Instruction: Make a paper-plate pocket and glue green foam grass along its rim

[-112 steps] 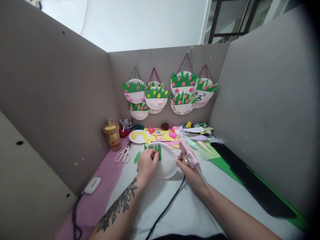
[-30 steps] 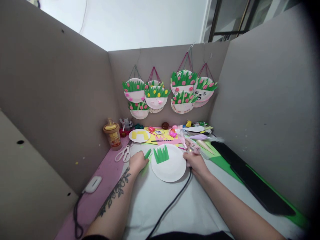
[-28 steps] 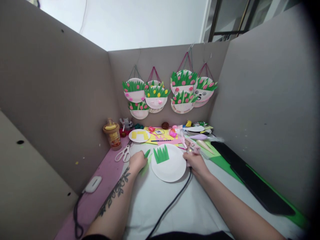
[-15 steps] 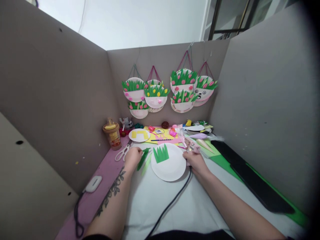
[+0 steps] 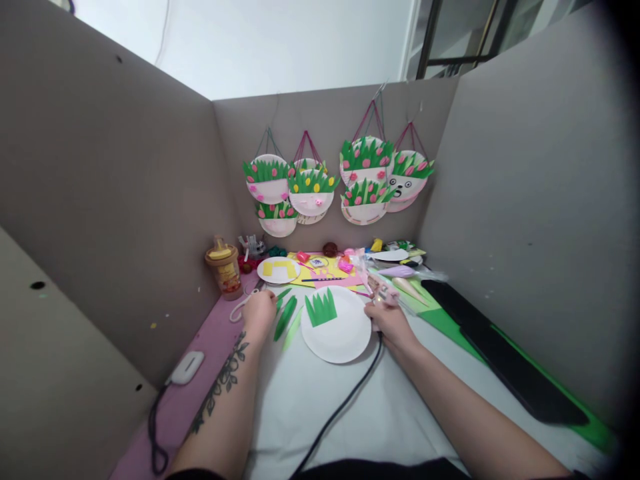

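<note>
White plate midway between tabletop's side edges. Right hand grasps plate's rim and pink glue gun; left hand pinches green leaf. Plate likely light, bendy: best held by rim.

lidded brown cup near grey partition

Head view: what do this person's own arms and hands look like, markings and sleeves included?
The left hand and right hand wear no gloves. The left forearm carries a dark, leafy tattoo running lengthwise; no marking shows on the right forearm. A black sleeve edge shows at the bottom left.
</note>
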`<state>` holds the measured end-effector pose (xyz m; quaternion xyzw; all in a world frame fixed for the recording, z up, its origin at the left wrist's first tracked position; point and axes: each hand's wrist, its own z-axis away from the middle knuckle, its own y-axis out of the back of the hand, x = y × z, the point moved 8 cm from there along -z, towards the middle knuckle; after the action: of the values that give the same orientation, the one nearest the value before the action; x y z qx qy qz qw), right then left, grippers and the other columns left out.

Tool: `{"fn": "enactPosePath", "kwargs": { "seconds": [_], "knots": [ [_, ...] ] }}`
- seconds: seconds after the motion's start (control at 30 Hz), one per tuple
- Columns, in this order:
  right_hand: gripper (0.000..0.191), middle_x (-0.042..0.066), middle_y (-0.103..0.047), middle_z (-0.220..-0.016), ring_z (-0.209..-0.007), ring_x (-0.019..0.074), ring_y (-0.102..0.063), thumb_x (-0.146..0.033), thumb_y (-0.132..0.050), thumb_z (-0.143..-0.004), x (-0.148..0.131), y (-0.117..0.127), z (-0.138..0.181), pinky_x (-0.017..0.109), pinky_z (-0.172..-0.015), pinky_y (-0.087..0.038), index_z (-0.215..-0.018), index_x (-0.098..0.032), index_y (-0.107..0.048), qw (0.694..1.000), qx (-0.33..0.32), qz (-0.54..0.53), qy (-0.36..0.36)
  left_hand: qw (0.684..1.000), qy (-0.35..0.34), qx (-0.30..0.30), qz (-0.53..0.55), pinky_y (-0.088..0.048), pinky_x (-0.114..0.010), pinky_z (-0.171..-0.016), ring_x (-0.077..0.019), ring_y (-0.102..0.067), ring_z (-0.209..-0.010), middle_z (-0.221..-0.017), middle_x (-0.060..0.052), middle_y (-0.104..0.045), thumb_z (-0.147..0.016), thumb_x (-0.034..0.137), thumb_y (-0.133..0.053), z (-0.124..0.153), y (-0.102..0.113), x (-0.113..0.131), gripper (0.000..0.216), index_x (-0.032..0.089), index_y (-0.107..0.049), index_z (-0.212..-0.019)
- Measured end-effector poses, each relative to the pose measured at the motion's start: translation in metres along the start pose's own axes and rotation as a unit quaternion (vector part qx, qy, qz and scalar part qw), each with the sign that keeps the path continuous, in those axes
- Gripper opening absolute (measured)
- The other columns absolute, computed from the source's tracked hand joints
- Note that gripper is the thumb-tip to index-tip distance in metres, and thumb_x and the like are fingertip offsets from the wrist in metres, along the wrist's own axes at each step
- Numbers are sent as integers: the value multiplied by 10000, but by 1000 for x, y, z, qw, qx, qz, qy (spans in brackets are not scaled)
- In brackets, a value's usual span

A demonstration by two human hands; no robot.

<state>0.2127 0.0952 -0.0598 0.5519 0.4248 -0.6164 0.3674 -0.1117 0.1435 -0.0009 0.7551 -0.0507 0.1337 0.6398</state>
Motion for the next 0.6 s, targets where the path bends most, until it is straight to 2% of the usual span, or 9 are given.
{"fn": "enactPosePath", "kwargs": {
  "seconds": [0.1, 0.23, 0.37, 0.47, 0.6],
  "knots": [
    [62, -51, -461, -408, -404, 86, -393, -163, -602, -523, 3, 0, -2, 209, -384, -246, -505, -163, -543, 1000, -4, -2, 1, 999, 0, -39, -18, -440, -340, -692, -304, -646, -908, -923, -151, -707, -854, 412, -443, 1, -7, 2, 357, 176, -709, -824],
    [79, -49, -475, -424, -410, 86, -402, -160, -614, -509, 5, 2, -5, 206, -371, -247, -513, -165, -535, 1000, 4, -17, 8, 996, -13, -80, -23, -419, -300, -676, -281, -631, -962, -1034, -120, -694, -787, 371, -545, 2, -20, 3, 273, 210, -684, -958],
    [83, -54, -467, -415, -395, 87, -401, -163, -614, -504, 5, 0, -4, 206, -360, -247, -516, -165, -532, 1000, 0, -16, 1, 993, -31, -110, -17, -387, -265, -639, -262, -630, -934, -1046, -117, -685, -693, 362, -653, -2, -37, 0, 341, 198, -651, -993],
    [82, -50, -483, -435, -403, 87, -412, -168, -618, -500, 4, 1, -3, 205, -365, -258, -523, -160, -539, 1000, 4, -14, -1, 995, -29, -93, 21, -371, -253, -631, -233, -630, -889, -977, -103, -696, -683, 297, -661, -10, -40, -5, 277, 185, -656, -937],
    [84, -49, -493, -448, -417, 89, -423, -164, -619, -497, 3, 1, -3, 205, -376, -267, -527, -161, -540, 1000, 5, -15, 2, 992, 7, -52, 114, -361, -251, -598, -202, -623, -783, -860, -72, -698, -675, 291, -671, -19, -31, -17, 232, 176, -653, -876]
  ]
}}
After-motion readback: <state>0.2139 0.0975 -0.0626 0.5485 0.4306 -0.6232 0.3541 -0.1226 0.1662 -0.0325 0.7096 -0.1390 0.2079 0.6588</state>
